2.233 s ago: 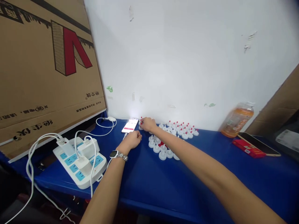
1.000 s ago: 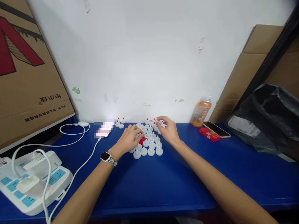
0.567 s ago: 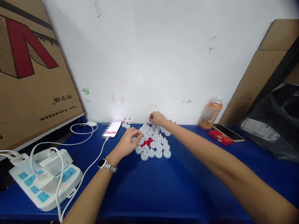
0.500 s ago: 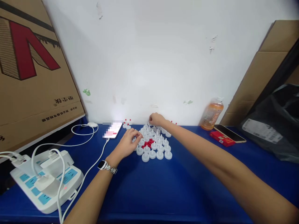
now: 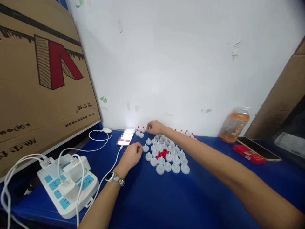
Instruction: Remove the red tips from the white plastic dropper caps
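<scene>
White caps with pointed nozzles (image 5: 175, 168) stand grouped on the blue table in front of me. A small heap of red tips (image 5: 162, 154) lies among them. My left hand (image 5: 132, 154) is at the group's left edge, fingers curled together beside a white cap (image 5: 145, 148); anything in them is hidden. My right hand (image 5: 154, 127) reaches to the back by the wall, its fingers pinched close to several red-tipped caps (image 5: 141, 134). What that pinch holds is too small to make out. More red-tipped caps (image 5: 186, 133) stand behind my right forearm.
A lit phone (image 5: 126, 137) on a charging cable lies left of the caps. A white power strip (image 5: 69, 186) with plugs and cables sits front left, a large cardboard box (image 5: 47, 105) behind. At right are an orange drink bottle (image 5: 234, 125), a red box (image 5: 249, 154) and another phone (image 5: 259, 149).
My right hand has moved left along the wall to the red-tipped caps at the back. My left hand has drawn back slightly from the group. The view has turned left.
</scene>
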{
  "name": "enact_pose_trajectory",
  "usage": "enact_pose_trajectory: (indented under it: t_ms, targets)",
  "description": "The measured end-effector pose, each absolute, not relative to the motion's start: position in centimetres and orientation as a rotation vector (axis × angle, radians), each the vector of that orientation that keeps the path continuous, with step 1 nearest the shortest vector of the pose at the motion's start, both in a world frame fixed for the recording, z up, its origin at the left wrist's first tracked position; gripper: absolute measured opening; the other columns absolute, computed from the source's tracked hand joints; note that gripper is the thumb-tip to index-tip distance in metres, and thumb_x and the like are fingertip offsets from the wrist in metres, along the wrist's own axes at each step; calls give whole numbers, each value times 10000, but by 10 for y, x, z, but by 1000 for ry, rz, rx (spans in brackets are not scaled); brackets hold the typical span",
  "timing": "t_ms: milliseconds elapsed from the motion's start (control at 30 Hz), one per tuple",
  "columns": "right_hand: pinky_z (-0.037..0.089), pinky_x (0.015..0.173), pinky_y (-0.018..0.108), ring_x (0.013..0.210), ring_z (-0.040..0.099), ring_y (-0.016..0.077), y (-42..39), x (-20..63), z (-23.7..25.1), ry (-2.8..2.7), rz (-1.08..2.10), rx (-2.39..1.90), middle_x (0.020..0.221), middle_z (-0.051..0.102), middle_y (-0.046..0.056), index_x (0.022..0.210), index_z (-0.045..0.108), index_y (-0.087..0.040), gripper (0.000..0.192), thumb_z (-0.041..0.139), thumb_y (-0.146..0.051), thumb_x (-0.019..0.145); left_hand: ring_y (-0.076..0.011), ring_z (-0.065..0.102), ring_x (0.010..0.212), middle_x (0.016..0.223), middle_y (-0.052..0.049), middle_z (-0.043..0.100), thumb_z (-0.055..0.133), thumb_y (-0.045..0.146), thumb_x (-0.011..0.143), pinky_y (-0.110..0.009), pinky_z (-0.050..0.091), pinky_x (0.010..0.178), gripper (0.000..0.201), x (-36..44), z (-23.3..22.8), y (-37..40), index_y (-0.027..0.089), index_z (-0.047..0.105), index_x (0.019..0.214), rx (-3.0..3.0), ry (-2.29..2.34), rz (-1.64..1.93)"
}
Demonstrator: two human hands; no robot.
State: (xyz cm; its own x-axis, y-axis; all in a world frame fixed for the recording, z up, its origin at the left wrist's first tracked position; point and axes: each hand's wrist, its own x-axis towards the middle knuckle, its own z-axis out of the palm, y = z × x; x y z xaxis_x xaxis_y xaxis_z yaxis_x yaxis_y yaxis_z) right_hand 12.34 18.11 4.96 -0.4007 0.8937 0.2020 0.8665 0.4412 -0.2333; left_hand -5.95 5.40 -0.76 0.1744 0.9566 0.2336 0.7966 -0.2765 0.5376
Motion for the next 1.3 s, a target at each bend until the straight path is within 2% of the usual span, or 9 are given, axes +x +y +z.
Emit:
enact_pose_trajectory:
  t_ms: [133, 333, 467, 567, 700, 933, 1033, 1167, 1300]
  targets:
    - [472, 727, 259, 851, 669, 207, 183, 83, 34, -2406, 235, -1493, 918, 738, 66, 882, 730, -199, 259, 752, -406, 728, -148, 546, 631, 697, -3, 618, 459, 304, 923, -247, 338, 583, 201, -58, -9, 53, 209, 568, 783, 2140, 1685, 792]
    - [470, 732, 257, 862, 659, 195, 179, 86, 33, -2268, 282, -1406, 927, 731, 74, 880, 704, -167, 119, 682, -216, 774, -154, 545, 641, 707, -7, 607, 465, 338, 931, -254, 343, 583, 214, -59, -5, 52, 207, 554, 788, 2140, 1660, 866]
    - [477, 723, 217, 809, 658, 129, 144, 121, 46, -2174, 327, -1267, 936, 731, 30, 937, 686, -172, 140, 614, -182, 817, -160, 559, 689, 787, -15, 613, 446, 363, 956, -271, 401, 637, 204, -51, 2, 48, 203, 563, 907, 2190, 1503, 1080]
    - [477, 685, 248, 710, 626, 130, 99, 147, 47, -1987, 425, -1116, 856, 725, 14, 856, 702, -179, 101, 657, -220, 775, -171, 569, 752, 883, -27, 608, 415, 393, 981, -292, 439, 683, 227, -37, 10, 40, 207, 539, 1017, 2276, 1372, 1166]
    - [474, 685, 267, 702, 592, 131, 46, 168, 39, -1897, 425, -1036, 897, 720, 8, 882, 697, -196, 132, 623, -202, 774, -199, 567, 869, 958, -51, 577, 332, 383, 1019, -317, 452, 736, 245, -12, 22, 31, 209, 502, 994, 2535, 1316, 1101]
    - [477, 724, 278, 742, 592, 139, 10, 184, 30, -1815, 416, -994, 858, 663, -9, 923, 597, -205, 106, 560, -198, 824, -185, 528, 804, 967, -57, 540, 243, 292, 1039, -320, 439, 730, 270, 12, 32, 30, 196, 492, 991, 2954, 1196, 878]
    - [472, 731, 280, 751, 588, 145, 5, 186, 30, -1831, 360, -1003, 839, 640, -10, 903, 567, -210, 95, 550, -166, 821, -188, 526, 819, 936, -49, 549, 268, 257, 1029, -318, 430, 743, 250, 15, 32, 34, 198, 500, 953, 2999, 1024, 861]
    - [478, 790, 301, 866, 610, 174, 4, 189, 30, -1871, 194, -1026, 927, 652, 23, 982, 578, -215, 174, 534, -134, 834, -161, 514, 739, 790, -9, 535, 279, 289, 1033, -296, 400, 702, 293, 21, 27, 38, 200, 476, 836, 2730, 964, 1070]
    - [471, 900, 366, 1022, 612, 216, 5, 202, 27, -1887, 55, -1157, 1065, 670, 61, 1029, 605, -221, 219, 537, -119, 848, -134, 414, 582, 617, 34, 403, 260, 402, 1034, -283, 317, 573, 406, 18, 26, 43, 206, 385, 701, 2332, 1159, 1320]
